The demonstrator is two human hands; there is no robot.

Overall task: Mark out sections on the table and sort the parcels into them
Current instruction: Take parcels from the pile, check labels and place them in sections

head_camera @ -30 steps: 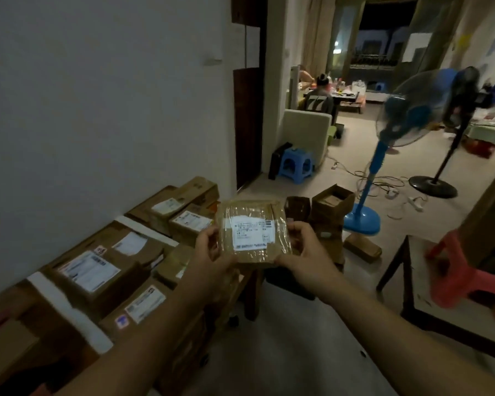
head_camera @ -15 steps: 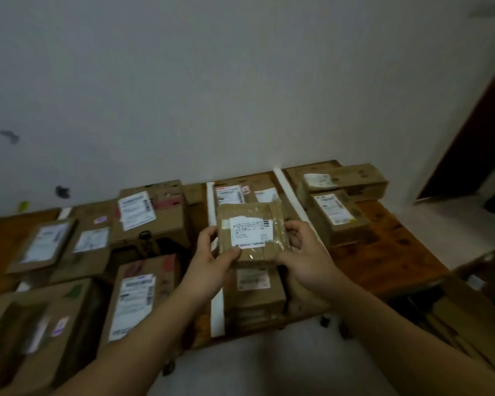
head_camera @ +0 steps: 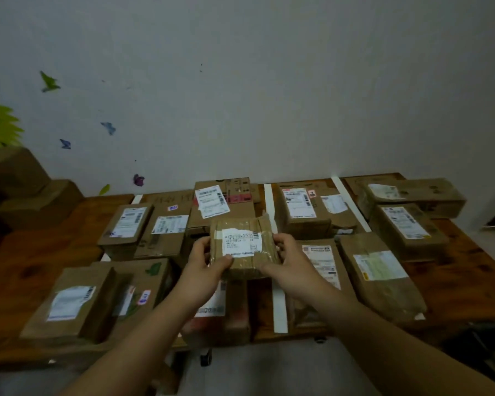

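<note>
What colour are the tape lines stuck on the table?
White; the tape lines show best in the head view.

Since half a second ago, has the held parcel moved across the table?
Yes, leftward: the parcel was right of the white tape strip; now it sits mostly left of it.

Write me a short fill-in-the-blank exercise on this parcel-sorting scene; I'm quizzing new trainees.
1. The left hand's ____ lies on the small parcel's top face; the right hand grips the opposite side.
2. The strips dividing the table are ____ in colour.
3. The parcel's printed ____ faces the camera.

Missing words: thumb; white; label
</note>
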